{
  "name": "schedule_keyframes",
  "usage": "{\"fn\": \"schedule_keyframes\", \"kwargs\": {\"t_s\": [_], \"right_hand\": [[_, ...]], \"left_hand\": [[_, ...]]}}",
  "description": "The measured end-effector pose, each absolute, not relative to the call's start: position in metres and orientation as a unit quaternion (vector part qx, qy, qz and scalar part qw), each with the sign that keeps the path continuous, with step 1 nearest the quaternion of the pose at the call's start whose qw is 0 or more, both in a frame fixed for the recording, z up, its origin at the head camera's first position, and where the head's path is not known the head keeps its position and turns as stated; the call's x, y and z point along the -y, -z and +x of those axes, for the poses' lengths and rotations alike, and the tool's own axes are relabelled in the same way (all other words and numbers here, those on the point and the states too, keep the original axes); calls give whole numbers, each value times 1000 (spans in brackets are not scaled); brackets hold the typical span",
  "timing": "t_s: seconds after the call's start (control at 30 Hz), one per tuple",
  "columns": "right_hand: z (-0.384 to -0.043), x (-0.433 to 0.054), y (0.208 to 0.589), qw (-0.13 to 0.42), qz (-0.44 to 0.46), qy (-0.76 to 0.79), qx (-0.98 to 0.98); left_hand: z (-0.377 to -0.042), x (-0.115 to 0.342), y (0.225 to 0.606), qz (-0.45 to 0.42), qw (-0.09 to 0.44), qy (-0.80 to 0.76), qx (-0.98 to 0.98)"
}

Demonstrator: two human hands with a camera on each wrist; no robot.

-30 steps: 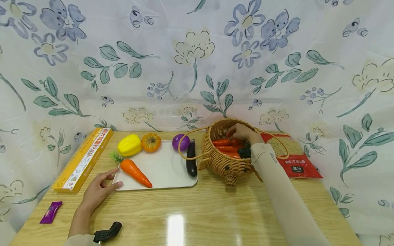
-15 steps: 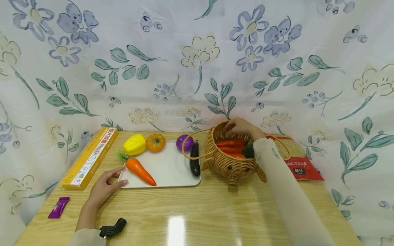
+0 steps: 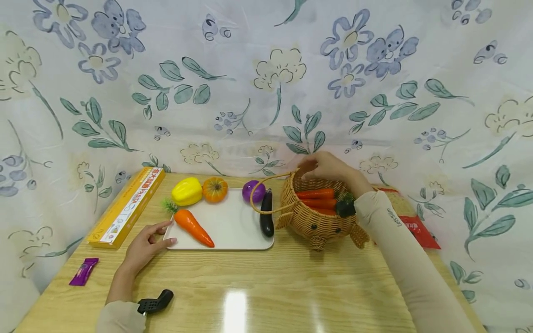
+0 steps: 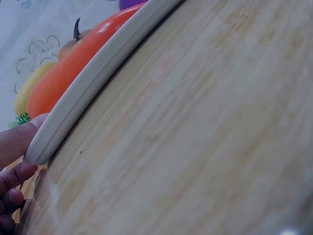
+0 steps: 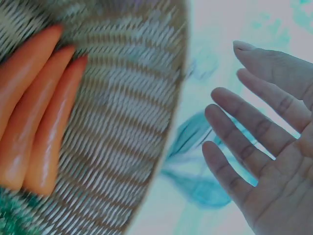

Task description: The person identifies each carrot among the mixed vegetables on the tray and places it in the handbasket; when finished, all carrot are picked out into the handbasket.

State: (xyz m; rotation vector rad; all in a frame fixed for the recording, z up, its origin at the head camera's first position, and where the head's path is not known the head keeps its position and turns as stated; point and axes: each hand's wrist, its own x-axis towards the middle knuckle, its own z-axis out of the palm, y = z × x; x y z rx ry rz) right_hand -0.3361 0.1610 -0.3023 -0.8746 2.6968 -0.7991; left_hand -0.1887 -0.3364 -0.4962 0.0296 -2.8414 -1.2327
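In the head view my left hand [image 3: 145, 247] holds the front left corner of a white tray [image 3: 233, 222]. The left wrist view shows a thumb [image 4: 22, 139] at the tray's rim [image 4: 90, 78], other fingers curled below. On the tray lies an orange toy carrot [image 3: 194, 227] with a green top. A wicker basket [image 3: 308, 225] with an animal face stands right of the tray. Several toy carrots [image 3: 316, 203] lie inside it. Above the basket's back rim is my right hand [image 3: 326, 167]. Its fingers are straight and spread in the right wrist view, holding nothing.
A yellow bell pepper [image 3: 187, 191], a small pumpkin [image 3: 214, 189], a purple ball-like vegetable [image 3: 253, 191] and an eggplant [image 3: 267, 215] line the tray. A pasta box [image 3: 129, 208] and purple packet [image 3: 84, 272] lie left. A red pasta bag [image 3: 418, 231] is behind my right arm.
My right hand has risen from inside the basket to above its back rim. My left hand stays at the tray's corner. The whole head view has shifted slightly.
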Motion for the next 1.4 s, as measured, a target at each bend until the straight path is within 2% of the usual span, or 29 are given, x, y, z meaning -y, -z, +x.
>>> {"fn": "schedule_keyframes", "kwargs": {"t_s": [0.4, 0.77, 1.07, 1.4], "right_hand": [[-297, -53, 304, 111, -400, 264, -871], [-282, 45, 355, 133, -457, 243, -845], [-268, 90, 393, 139, -471, 240, -837], [-272, 120, 416, 81, -492, 127, -858]], "left_hand": [[-186, 351, 494, 19, 24, 381, 924], [-191, 354, 491, 14, 38, 387, 921], [-185, 346, 500, 23, 45, 404, 913], [-190, 340, 501, 19, 49, 417, 907]]}}
